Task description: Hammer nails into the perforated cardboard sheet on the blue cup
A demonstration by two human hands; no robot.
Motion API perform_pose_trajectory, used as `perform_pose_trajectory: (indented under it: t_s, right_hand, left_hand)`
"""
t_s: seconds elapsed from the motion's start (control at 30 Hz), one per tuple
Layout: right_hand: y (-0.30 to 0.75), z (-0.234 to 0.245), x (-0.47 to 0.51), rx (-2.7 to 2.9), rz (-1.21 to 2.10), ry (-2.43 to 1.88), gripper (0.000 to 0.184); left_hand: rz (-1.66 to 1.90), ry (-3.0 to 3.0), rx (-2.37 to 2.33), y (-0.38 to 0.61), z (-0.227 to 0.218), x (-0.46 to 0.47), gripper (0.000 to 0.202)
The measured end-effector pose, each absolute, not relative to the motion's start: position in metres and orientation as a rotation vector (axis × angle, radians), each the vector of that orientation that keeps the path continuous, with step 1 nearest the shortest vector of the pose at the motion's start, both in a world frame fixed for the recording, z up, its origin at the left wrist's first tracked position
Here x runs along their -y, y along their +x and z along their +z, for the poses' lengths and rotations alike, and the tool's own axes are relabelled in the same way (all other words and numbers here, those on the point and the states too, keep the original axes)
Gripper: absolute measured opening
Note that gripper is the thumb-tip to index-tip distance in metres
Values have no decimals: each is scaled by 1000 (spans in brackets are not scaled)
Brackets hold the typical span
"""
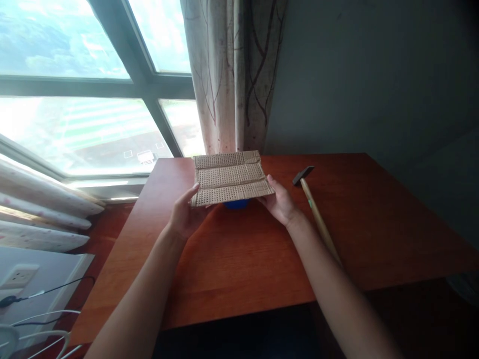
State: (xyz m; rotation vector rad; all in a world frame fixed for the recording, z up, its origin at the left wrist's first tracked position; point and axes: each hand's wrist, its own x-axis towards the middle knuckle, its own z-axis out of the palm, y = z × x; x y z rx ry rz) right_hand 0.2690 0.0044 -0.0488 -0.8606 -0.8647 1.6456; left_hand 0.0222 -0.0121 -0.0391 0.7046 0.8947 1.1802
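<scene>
Perforated cardboard sheet (230, 177): tan, rows of small holes, two creases running across its width; held up over the middle of the table, far edge higher in view than the near one. Left hand (185, 212) closed on its near left corner, thumb on top, fingers underneath. Right hand (280, 202) pinches the right edge the same way, fingers partly hidden below. Under the near edge, a blue object (236, 204), mostly covered; kind unclear.

Right of the right hand, a hammer (317, 214) lies on the table: dark head pointing away, pale wooden handle with a green mark, its near end behind the forearm.

Surface: reddish-brown wooden table (239, 269), visible grain, paler sheen toward the window side. Beyond: branch-patterned curtain (215, 75), dim grey wall (359, 75) at right. Left: bright window (145, 89) with grey frame, second curtain (41, 209), wall socket (20, 276), loose cables (56, 286).
</scene>
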Motion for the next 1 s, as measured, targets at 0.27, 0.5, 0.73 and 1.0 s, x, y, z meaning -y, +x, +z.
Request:
perform_pose_trajectory:
  t_s: [0.27,0.5,0.73,1.0]
  right_hand:
    - [312,-46,54,978,1480,-1119,45]
    - [340,-50,80,930,1279,-1284,39]
    - [339,-50,67,968,1088,-1368,35]
    - [331,-43,60,949,1158,-1360,35]
  left_hand:
    - [1051,711,-806,55,-41,47,42]
    - [1033,777,-879,64,-37,61,43]
    - [1104,792,-1031,56,-24,53,37]
    - [1154,824,-1020,54,-18,37,33]
